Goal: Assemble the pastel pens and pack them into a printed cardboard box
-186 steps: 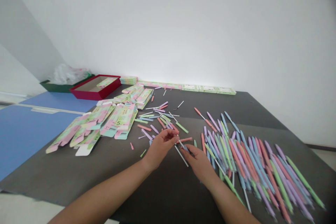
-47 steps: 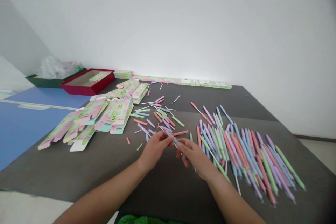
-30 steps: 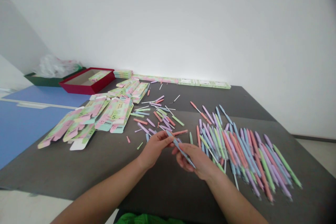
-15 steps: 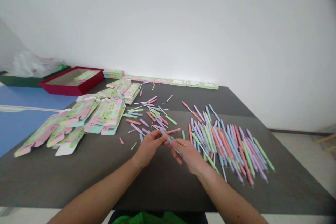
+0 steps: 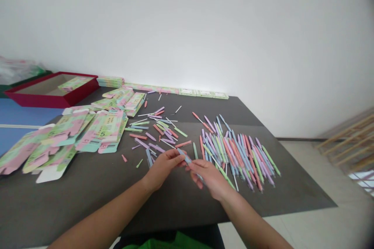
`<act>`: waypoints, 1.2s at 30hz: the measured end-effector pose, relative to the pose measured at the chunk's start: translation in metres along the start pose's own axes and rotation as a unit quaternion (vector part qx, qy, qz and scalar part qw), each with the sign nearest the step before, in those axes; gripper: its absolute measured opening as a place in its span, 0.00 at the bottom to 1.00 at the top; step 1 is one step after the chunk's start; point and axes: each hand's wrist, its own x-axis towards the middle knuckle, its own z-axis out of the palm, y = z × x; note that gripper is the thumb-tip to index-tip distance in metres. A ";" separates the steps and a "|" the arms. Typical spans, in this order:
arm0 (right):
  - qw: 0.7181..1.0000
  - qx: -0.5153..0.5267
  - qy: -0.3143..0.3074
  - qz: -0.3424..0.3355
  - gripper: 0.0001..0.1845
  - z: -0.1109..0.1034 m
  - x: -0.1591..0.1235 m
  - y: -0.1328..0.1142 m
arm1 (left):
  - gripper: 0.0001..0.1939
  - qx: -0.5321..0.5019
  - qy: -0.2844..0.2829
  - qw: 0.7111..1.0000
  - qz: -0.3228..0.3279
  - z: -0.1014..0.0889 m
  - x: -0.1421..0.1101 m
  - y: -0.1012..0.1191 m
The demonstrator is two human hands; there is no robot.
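Observation:
My left hand [image 5: 162, 167] and my right hand [image 5: 206, 177] meet over a dark grey table [image 5: 87, 190]. Both grip a pale blue pen [image 5: 185, 157] whose lower part is mostly hidden by my right fingers. Just left of my hands lie loose pen parts [image 5: 154, 132]: pastel barrels and thin white refills. To the right, close to my right hand, spreads a pile of assembled pastel pens [image 5: 236, 155] in green, pink, lilac and blue.
Flat printed cardboard box blanks [image 5: 101, 130] cover the table's left side. A red box [image 5: 49, 91] stands beyond them, and a row of boxes [image 5: 187, 92] lines the far edge. A plastic bag [image 5: 17, 70] lies far left; a wooden rack [image 5: 347, 144] stands right.
The whole scene has slid left in view and a wooden rack has appeared at the right. My hands stay together, now on a pale blue pen instead of the thin white piece seen earliest.

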 end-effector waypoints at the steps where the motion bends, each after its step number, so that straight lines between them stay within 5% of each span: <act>1: 0.993 -0.104 0.058 -0.025 0.17 -0.012 -0.001 -0.003 | 0.13 0.015 0.010 1.000 -0.003 0.000 0.000 0.000; 2: 0.968 -0.212 0.131 -0.042 0.17 -0.027 -0.002 -0.005 | 0.15 0.029 0.024 0.999 -0.004 -0.001 0.001 -0.001; 5: 0.831 -0.461 0.308 -0.026 0.16 -0.075 0.000 -0.011 | 0.16 0.049 0.076 0.996 0.011 -0.006 0.005 -0.003; 8: 0.748 -0.583 0.312 0.046 0.21 -0.105 0.003 -0.009 | 0.15 0.041 0.103 0.993 0.030 -0.012 0.010 -0.007; 12: 0.701 -0.645 0.301 0.052 0.22 -0.104 0.002 0.002 | 0.16 0.033 0.121 0.992 0.030 -0.017 0.013 -0.010; 15: 0.701 -0.643 0.309 0.003 0.20 -0.096 0.000 0.005 | 0.16 0.042 0.137 0.989 0.039 -0.020 0.014 -0.009; 22: 0.769 -0.581 0.257 -0.067 0.13 -0.069 0.006 -0.010 | 0.17 0.195 0.168 0.960 0.107 -0.041 0.022 0.003; 25: 0.779 -0.598 0.173 -0.073 0.12 -0.043 0.014 -0.017 | 0.14 0.384 0.146 0.895 0.174 -0.048 0.025 0.003; 30: 0.751 -0.655 0.076 -0.036 0.11 -0.007 0.037 -0.014 | 0.19 0.620 -0.060 0.737 0.263 -0.039 0.016 -0.020; 32: 0.745 -0.663 0.066 -0.026 0.11 0.000 0.045 -0.009 | 0.18 0.672 -0.097 0.683 0.271 -0.036 0.010 -0.028; 36: 0.736 -0.675 0.052 -0.011 0.11 0.010 0.054 -0.003 | 0.16 0.714 -0.088 0.640 0.271 -0.043 0.000 -0.033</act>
